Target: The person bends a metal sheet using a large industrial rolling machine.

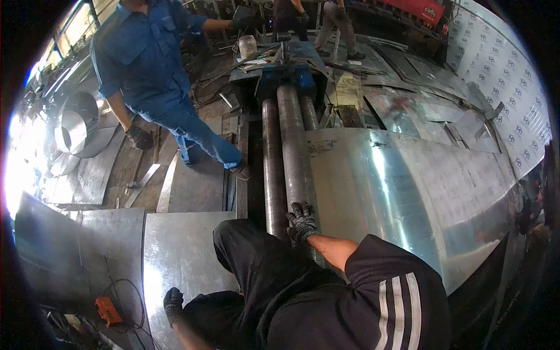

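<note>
My right hand [302, 223], in a grey and black work glove, lies with fingers spread on the thick steel roller [296, 151] of a plate rolling machine. A thinner roller [273, 169] runs alongside on the left. From the rollers' right side extends a large shiny metal sheet [373, 186], bent in a gentle curve. My left hand [173, 303], in a dark glove, is beside my knee above a flat metal sheet [186, 245]. It seems to hold nothing; its fingers are partly in shadow.
A co-worker in blue [154, 64] stands left of the machine's blue end frame [265, 84]. Other people's legs [335, 29] show behind it. An orange box [108, 311] with a cable lies at lower left. Rolled sheet metal [76, 125] stands at far left.
</note>
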Demonstrator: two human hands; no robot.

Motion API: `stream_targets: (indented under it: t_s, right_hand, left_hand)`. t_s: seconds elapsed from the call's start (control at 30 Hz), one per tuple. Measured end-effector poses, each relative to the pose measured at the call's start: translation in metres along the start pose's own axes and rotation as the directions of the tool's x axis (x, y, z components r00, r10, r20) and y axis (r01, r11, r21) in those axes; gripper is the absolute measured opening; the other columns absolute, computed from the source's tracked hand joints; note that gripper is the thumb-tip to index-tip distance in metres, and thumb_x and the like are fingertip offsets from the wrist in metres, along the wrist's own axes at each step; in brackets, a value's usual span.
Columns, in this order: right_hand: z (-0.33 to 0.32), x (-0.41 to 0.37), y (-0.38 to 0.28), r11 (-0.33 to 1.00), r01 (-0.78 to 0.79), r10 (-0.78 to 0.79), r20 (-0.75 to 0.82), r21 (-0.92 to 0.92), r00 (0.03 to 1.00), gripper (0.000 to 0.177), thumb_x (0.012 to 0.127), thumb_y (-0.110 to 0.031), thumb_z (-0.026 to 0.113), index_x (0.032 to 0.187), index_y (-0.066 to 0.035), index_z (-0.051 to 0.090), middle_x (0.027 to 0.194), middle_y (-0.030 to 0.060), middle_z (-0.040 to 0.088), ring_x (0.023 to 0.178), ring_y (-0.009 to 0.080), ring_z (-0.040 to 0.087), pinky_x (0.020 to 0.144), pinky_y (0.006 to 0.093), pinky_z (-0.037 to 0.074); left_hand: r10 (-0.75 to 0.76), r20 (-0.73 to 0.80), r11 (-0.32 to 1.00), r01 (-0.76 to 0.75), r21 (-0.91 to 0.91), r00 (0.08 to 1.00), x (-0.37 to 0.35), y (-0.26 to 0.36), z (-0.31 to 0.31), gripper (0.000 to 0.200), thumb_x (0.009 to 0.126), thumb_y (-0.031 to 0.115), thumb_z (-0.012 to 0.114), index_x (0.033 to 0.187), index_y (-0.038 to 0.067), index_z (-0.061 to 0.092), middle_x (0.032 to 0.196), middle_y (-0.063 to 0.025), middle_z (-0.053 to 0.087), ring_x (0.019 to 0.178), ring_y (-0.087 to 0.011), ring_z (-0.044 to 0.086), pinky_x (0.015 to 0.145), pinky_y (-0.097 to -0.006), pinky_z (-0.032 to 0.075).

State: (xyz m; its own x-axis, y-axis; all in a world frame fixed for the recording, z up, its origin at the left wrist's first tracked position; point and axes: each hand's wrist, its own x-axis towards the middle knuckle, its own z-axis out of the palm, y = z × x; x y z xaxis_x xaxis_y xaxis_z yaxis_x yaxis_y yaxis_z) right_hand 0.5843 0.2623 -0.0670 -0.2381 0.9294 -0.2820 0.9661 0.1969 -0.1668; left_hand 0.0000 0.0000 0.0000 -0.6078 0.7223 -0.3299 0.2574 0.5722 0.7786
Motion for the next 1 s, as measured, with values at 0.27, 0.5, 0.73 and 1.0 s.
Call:
stream_targets:
  t_s: [0.27, 0.5, 0.73, 1.0]
  right_hand:
    - [0.018, 0.013, 0.005, 0.99, -0.016, 0.05, -0.245, 0.138, 0.968, 0.055, 0.095, -0.042, 0.054, 0.144, -0.018, 0.048, 0.161, 0.0192, 0.025, 0.149, 0.0462, 0.015, 0.122, 0.0584, 0.013]
    - [0.022, 0.004, -0.002, 0.993, 0.004, 0.023, -0.223, 0.121, 0.975, 0.065, 0.085, -0.045, 0.063, 0.143, -0.018, 0.054, 0.163, 0.016, 0.024, 0.151, 0.0434, 0.011, 0.122, 0.0608, 0.008]
    - [-0.025, -0.021, -0.008, 0.996, 0.092, -0.089, -0.153, 0.009, 0.984, 0.063, 0.086, -0.043, 0.062, 0.142, -0.014, 0.055, 0.161, 0.0164, 0.027, 0.151, 0.0421, 0.014, 0.121, 0.061, 0.009]
    - [-0.026, -0.022, -0.012, 0.995, 0.102, -0.099, -0.198, 0.006, 0.975, 0.061, 0.088, -0.04, 0.062, 0.14, -0.012, 0.055, 0.16, 0.0185, 0.03, 0.15, 0.0427, 0.014, 0.123, 0.0574, 0.008]
  left_hand:
    - [-0.025, 0.016, 0.988, 0.027, -0.154, 1.0, 0.003, 0.008, 0.007, 0.035, 0.096, 0.041, 0.064, 0.11, 0.009, 0.068, 0.08, -0.0025, 0.067, 0.058, -0.0122, 0.05, 0.05, -0.0292, 0.037]
    - [0.035, 0.038, 0.989, -0.029, -0.148, 0.999, -0.004, 0.007, -0.003, 0.044, 0.095, 0.046, 0.064, 0.118, 0.009, 0.067, 0.085, -0.0036, 0.069, 0.064, -0.0146, 0.055, 0.055, -0.0324, 0.041]
    - [-0.065, -0.003, 0.983, 0.064, -0.175, 0.998, -0.006, 0.017, 0.009, 0.042, 0.094, 0.047, 0.066, 0.114, 0.01, 0.069, 0.086, -0.0022, 0.07, 0.063, -0.0134, 0.056, 0.053, -0.0301, 0.037]
    - [-0.163, 0.05, 0.971, 0.169, -0.168, 0.985, -0.013, 0.036, 0.005, 0.037, 0.098, 0.031, 0.066, 0.122, 0.002, 0.066, 0.093, -0.0024, 0.067, 0.077, -0.0129, 0.061, 0.065, -0.0295, 0.048]
